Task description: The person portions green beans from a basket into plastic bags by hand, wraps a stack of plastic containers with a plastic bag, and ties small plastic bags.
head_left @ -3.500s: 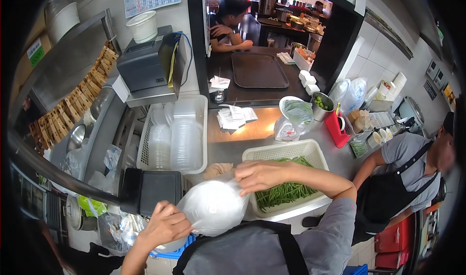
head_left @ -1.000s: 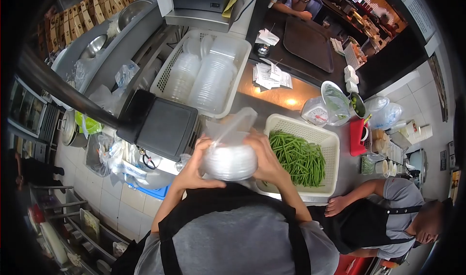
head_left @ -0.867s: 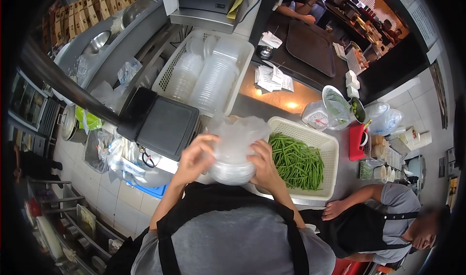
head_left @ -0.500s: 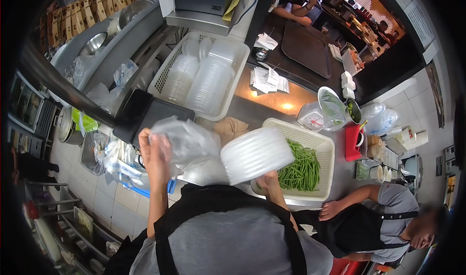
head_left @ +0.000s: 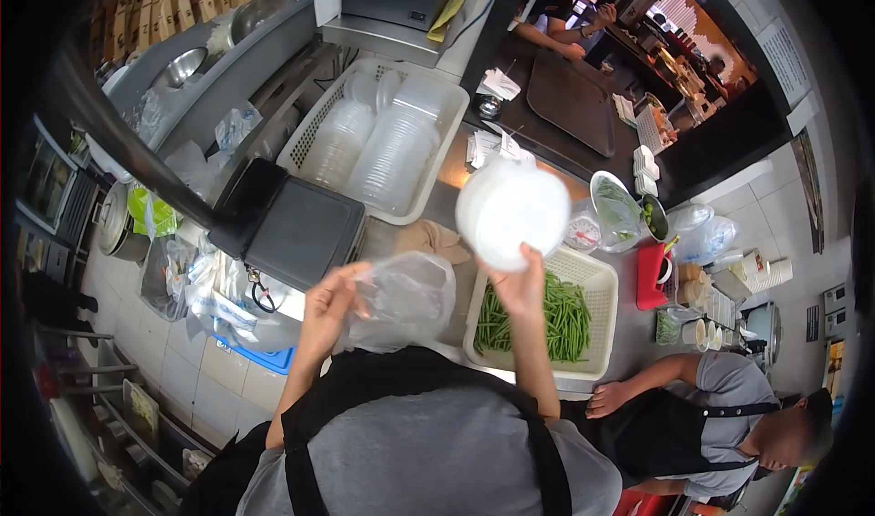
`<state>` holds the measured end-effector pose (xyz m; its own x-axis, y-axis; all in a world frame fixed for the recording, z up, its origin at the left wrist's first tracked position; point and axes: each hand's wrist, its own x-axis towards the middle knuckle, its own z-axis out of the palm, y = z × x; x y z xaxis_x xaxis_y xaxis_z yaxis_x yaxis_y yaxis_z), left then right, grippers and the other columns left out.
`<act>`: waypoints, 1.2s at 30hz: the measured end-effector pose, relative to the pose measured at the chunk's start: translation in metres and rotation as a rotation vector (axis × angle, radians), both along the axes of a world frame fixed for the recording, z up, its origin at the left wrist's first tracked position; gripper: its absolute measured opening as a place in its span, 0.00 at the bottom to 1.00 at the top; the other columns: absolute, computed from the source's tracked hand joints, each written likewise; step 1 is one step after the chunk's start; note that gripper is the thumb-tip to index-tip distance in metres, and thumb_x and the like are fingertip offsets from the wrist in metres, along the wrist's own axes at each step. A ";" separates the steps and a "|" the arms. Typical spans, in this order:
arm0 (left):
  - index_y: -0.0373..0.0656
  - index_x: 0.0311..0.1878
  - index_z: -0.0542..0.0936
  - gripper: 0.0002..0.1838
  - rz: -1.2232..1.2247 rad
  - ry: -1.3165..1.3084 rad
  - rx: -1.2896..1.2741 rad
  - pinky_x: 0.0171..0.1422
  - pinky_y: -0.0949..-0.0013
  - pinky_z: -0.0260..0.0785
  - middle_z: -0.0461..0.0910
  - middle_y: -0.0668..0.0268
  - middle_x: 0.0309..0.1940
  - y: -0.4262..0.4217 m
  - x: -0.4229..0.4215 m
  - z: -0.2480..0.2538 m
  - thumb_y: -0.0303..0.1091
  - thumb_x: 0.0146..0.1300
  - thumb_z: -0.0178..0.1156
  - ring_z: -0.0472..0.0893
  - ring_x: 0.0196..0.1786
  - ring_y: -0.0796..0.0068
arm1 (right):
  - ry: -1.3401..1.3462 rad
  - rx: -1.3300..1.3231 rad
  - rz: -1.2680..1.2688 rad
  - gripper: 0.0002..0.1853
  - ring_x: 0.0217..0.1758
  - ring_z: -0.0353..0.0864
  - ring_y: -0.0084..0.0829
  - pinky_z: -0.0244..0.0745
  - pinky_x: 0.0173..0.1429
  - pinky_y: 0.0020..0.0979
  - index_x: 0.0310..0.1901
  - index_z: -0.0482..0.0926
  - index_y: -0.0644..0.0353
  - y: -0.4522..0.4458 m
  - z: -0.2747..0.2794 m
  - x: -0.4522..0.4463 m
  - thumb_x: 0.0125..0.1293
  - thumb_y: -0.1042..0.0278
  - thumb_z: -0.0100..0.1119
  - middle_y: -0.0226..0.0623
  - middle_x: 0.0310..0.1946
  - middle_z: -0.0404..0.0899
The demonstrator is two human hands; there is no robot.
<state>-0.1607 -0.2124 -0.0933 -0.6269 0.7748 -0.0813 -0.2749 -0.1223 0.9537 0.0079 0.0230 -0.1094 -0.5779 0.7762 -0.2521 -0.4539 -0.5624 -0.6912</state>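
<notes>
Pinched in my left hand [head_left: 330, 308] is a clear plastic bag [head_left: 406, 299], which hangs open over the counter's front edge. My right hand [head_left: 518, 283] grips a stack of round white lids [head_left: 515, 211], raised above the back of a cream basket [head_left: 602, 311] of green beans [head_left: 567, 325]. Between the bag and the lids, a crumpled brown cloth [head_left: 428, 240] lies on the counter. Behind it stands a white perforated basket [head_left: 415, 208] with stacked clear containers [head_left: 396, 151].
A black box [head_left: 305, 233] stands left of the bag. A scale [head_left: 581, 233], a red holder [head_left: 650, 276] and a dark tray [head_left: 572, 104] are farther back. A co-worker [head_left: 729, 416] stands at the right, one hand near the bean basket.
The lid stack has come out of the bag in my right hand and moved up and to the right. The bag stays in my left hand, now lower.
</notes>
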 end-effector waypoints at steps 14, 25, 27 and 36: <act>0.30 0.54 0.72 0.37 -0.529 0.560 -0.583 0.58 0.58 0.65 0.76 0.43 0.48 -0.067 0.026 -0.098 0.61 0.61 0.50 0.74 0.53 0.47 | -1.608 1.998 -0.123 0.36 0.60 0.64 0.47 0.54 0.65 0.41 0.59 0.62 0.65 0.144 -0.054 -0.095 0.45 0.66 0.63 0.48 0.53 0.68; 0.36 0.43 0.78 0.18 -0.204 0.515 -0.625 0.46 0.55 0.69 0.80 0.48 0.35 -0.126 0.068 -0.081 0.42 0.57 0.60 0.78 0.43 0.48 | -1.690 1.839 0.405 0.36 0.62 0.62 0.45 0.70 0.52 0.43 0.59 0.61 0.54 0.070 -0.051 -0.086 0.50 0.63 0.67 0.41 0.58 0.62; 0.36 0.43 0.78 0.17 -0.161 0.500 -0.617 0.46 0.55 0.69 0.80 0.48 0.35 -0.136 0.074 -0.079 0.38 0.54 0.62 0.78 0.43 0.47 | -1.592 1.838 0.393 0.32 0.59 0.66 0.43 0.71 0.51 0.42 0.57 0.65 0.56 0.069 -0.045 -0.085 0.52 0.62 0.67 0.41 0.57 0.64; 0.34 0.42 0.77 0.16 0.319 0.579 -0.486 0.45 0.60 0.69 0.80 0.53 0.35 -0.145 0.110 -0.053 0.38 0.59 0.60 0.79 0.41 0.56 | 0.157 1.392 1.206 0.15 0.37 0.75 0.29 0.69 0.47 0.29 0.40 0.77 0.65 -0.119 0.038 -0.069 0.52 0.68 0.65 0.37 0.34 0.78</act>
